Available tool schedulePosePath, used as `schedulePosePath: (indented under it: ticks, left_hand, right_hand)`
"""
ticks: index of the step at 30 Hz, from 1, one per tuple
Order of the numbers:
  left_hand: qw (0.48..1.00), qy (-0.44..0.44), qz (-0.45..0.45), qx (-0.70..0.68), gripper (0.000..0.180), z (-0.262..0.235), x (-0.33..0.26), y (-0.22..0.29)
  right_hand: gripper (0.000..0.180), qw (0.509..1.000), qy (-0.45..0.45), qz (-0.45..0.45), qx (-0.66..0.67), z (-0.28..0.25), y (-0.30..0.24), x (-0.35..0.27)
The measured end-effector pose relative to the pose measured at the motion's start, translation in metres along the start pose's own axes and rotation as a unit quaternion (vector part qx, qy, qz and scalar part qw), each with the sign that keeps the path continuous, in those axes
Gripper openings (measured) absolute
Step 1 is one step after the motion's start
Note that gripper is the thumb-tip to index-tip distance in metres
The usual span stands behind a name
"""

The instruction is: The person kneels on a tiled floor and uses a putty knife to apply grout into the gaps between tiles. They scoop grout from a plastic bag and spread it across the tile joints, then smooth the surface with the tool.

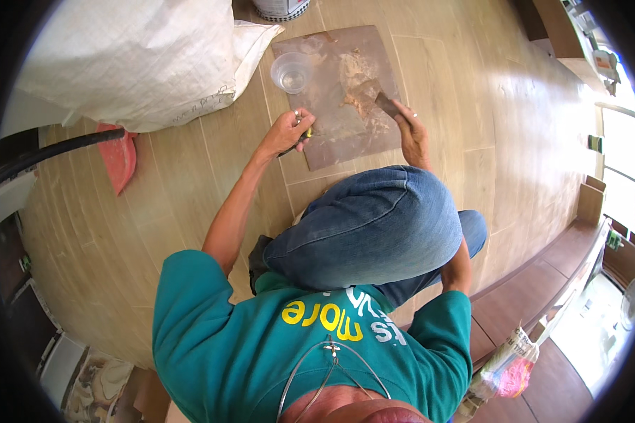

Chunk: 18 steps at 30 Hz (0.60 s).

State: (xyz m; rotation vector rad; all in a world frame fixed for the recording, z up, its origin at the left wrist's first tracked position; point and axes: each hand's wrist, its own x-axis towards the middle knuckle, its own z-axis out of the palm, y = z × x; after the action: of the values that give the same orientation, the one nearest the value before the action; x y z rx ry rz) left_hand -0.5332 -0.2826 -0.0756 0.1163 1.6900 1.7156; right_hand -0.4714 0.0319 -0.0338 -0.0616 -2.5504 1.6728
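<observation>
I squat over a brown flat board (335, 137) lying on the wooden floor. My right hand (410, 132) grips a putty knife (375, 97) whose blade rests in a patch of tan paste (356, 74) on the board. My left hand (287, 130) rests at the board's left edge, closed on a small dark tool with a yellow part (305, 134). A clear plastic cup (290, 72) stands on the board's upper left corner.
A big white woven sack (130, 60) lies at the upper left, with a red dustpan (118, 156) below it. A bucket (281, 7) stands beyond the board. Dark wooden steps (536, 296) and a plastic bag (508, 363) lie at the lower right.
</observation>
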Motion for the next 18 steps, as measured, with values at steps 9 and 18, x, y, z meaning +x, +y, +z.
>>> schedulePosePath:
  ticks: [9, 18]
  left_hand:
    - [1.000, -0.001, -0.007, -0.019, 0.026, 0.021, 0.003, 0.019]
    - [1.000, 0.011, 0.002, -0.001, 0.027, 0.014, -0.005, 0.016]
  right_hand:
    - [0.038, 0.995, 0.009, -0.093, 0.023, 0.021, -0.053, -0.003]
    - [0.043, 0.970, -0.104, -0.147, -0.164, -0.004, -0.031, -0.004]
